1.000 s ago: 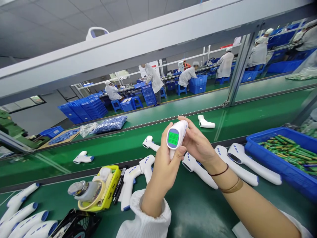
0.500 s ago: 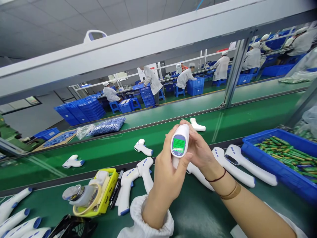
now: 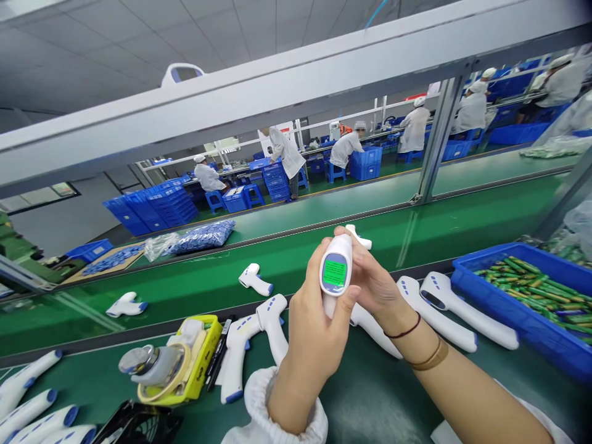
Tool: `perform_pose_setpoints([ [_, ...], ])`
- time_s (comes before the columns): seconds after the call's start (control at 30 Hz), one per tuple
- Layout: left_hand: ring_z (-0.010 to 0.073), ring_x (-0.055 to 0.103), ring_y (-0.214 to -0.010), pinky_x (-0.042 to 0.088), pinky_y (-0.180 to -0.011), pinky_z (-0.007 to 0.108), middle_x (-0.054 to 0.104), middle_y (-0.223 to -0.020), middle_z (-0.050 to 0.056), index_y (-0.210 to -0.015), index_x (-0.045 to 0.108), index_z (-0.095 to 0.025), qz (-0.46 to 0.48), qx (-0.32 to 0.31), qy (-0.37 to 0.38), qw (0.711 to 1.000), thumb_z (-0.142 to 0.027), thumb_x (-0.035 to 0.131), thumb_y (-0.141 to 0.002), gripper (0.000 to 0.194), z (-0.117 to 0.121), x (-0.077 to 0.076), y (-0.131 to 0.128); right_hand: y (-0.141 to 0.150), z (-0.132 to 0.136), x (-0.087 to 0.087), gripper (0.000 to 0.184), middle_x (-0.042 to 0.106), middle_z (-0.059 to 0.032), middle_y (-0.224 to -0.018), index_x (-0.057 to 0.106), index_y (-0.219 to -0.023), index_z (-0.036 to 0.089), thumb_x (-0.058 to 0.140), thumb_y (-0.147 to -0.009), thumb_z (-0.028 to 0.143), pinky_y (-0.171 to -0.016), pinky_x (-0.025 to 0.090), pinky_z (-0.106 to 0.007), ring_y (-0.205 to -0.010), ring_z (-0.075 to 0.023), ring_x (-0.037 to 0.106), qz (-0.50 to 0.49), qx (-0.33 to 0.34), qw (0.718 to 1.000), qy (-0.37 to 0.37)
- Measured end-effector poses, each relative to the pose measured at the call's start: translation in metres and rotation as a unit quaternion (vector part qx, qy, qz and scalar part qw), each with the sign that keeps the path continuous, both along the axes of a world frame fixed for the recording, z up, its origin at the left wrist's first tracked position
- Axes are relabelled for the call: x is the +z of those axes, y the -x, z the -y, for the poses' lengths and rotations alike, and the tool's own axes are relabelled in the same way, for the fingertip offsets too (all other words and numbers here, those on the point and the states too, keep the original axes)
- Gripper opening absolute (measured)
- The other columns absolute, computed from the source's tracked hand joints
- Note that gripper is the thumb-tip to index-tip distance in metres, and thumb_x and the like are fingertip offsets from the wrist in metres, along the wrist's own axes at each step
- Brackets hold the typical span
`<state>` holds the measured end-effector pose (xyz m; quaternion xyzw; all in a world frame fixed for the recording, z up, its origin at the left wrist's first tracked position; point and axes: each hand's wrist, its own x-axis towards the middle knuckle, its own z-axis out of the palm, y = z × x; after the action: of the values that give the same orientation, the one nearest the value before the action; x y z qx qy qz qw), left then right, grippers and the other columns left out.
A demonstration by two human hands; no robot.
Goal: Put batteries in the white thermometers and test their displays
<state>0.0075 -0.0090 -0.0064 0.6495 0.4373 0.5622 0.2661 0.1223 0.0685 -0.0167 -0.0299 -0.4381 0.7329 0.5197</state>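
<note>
Infrared thermometer (image 3: 341,250) | green screen (image 3: 334,273) lit, digits unreadable | left hand (image 3: 317,330) gripping handle (image 3: 328,306); right hand (image 3: 372,283) gripping head (image 3: 343,246)

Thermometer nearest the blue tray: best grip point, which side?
Take the white infrared thermometer by its handle, coming from above: the handle lies flat and straight, with another thermometer alongside and the blue tray's wall close by, so sideways access looks tight.

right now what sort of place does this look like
Probably a factory production line for handheld thermometers: many lie on a green conveyor belt, and workers in white coats and caps work among stacked blue plastic crates.
</note>
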Motion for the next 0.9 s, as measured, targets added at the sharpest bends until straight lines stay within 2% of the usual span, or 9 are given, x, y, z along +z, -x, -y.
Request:
perform_pose_setpoints([
  [0.1,0.0259,0.059,-0.122,0.05,-0.101,0.038,0.053,-0.143,0.001,-0.147,0.037,-0.04,-0.008,0.004,0.011,1.0,-0.043,0.053,-0.097,0.053,0.001,0.001,0.001,0.0,0.0,0.001,0.034,0.062,0.0043,-0.087,0.055,-0.111,0.028,0.074,-0.082,0.028,-0.059,0.052,-0.016,-0.069,-0.0086,0.061,-0.012,0.009,1.0,0.001],
  [0.23,0.0264,0.062,-0.118,0.052,-0.097,0.038,0.058,-0.139,0.003,-0.148,0.035,-0.039,-0.035,0.023,0.02,0.999,-0.045,0.052,-0.097,0.054,0.003,0.003,0.0,-0.001,-0.001,0.0,0.031,0.062,0.0044,-0.084,0.054,-0.112,0.028,0.07,-0.085,0.028,-0.058,0.052,-0.016,-0.068,-0.0086,0.061,-0.01,0.015,1.0,-0.009],
  [0.37,0.0252,0.065,-0.112,0.054,-0.091,0.037,0.06,-0.136,0.001,-0.148,0.033,-0.041,-0.049,0.043,0.031,0.997,-0.046,0.051,-0.097,0.055,0.005,0.003,-0.002,-0.003,-0.002,-0.005,0.043,0.061,0.0039,-0.086,0.052,-0.12,0.031,0.073,-0.082,0.027,-0.056,0.051,-0.017,-0.066,-0.0094,0.061,0.009,0.025,0.999,-0.041],
  [0.47,0.0238,0.065,-0.112,0.054,-0.09,0.036,0.06,-0.135,0.0,-0.149,0.03,-0.042,-0.046,0.041,0.039,0.997,-0.046,0.05,-0.097,0.055,0.005,0.003,-0.003,-0.002,-0.003,-0.007,0.046,0.059,0.0036,-0.087,0.051,-0.12,0.031,0.075,-0.08,0.026,-0.059,0.052,-0.017,-0.067,-0.0092,0.06,0.011,0.019,0.999,-0.037],
  [0.57,0.0239,0.058,-0.122,0.049,-0.1,0.037,0.055,-0.141,0.003,-0.15,0.032,-0.035,-0.055,0.063,0.031,0.996,-0.044,0.051,-0.097,0.057,0.003,0.003,-0.003,0.0,-0.004,-0.007,0.05,0.058,0.0032,-0.088,0.052,-0.12,0.029,0.078,-0.078,0.027,-0.064,0.053,-0.017,-0.071,-0.0089,0.06,0.009,0.009,1.0,-0.019],
  [0.67,0.0248,0.05,-0.13,0.044,-0.105,0.035,0.048,-0.145,0.009,-0.152,0.032,-0.027,-0.055,0.099,-0.015,0.993,-0.041,0.054,-0.096,0.061,0.0,0.002,-0.003,0.001,-0.004,-0.004,0.05,0.058,0.0022,-0.093,0.053,-0.118,0.028,0.079,-0.076,0.028,-0.07,0.053,-0.018,-0.078,-0.0098,0.061,0.019,-0.011,1.0,-0.011],
  [0.8,0.0212,0.052,-0.127,0.044,-0.102,0.03,0.052,-0.14,0.009,-0.142,0.043,-0.025,0.009,0.107,-0.066,0.992,-0.03,0.053,-0.097,0.047,-0.006,-0.002,-0.002,0.006,0.002,0.001,0.046,0.061,0.0012,-0.102,0.053,-0.12,0.031,0.076,-0.081,0.027,-0.077,0.053,-0.019,-0.088,-0.0116,0.062,0.062,-0.076,0.994,-0.05],
  [0.87,0.0187,0.057,-0.12,0.047,-0.097,0.025,0.056,-0.134,0.006,-0.132,0.05,-0.025,0.093,0.094,-0.062,0.989,-0.028,0.057,-0.095,0.037,-0.011,-0.003,0.0,0.009,0.009,0.003,0.049,0.059,-0.0015,-0.122,0.048,-0.131,0.033,0.069,-0.087,0.027,-0.093,0.052,-0.026,-0.109,-0.0158,0.06,0.095,-0.13,0.981,-0.109],
  [0.9,0.0172,0.06,-0.114,0.048,-0.093,0.023,0.058,-0.13,0.005,-0.128,0.052,-0.026,0.155,0.08,-0.056,0.983,-0.029,0.06,-0.093,0.036,-0.014,-0.003,0.003,0.011,0.013,0.004,0.055,0.052,-0.0026,-0.136,0.042,-0.139,0.035,0.065,-0.09,0.027,-0.102,0.048,-0.03,-0.124,-0.0181,0.053,0.118,-0.16,0.969,-0.148],
])
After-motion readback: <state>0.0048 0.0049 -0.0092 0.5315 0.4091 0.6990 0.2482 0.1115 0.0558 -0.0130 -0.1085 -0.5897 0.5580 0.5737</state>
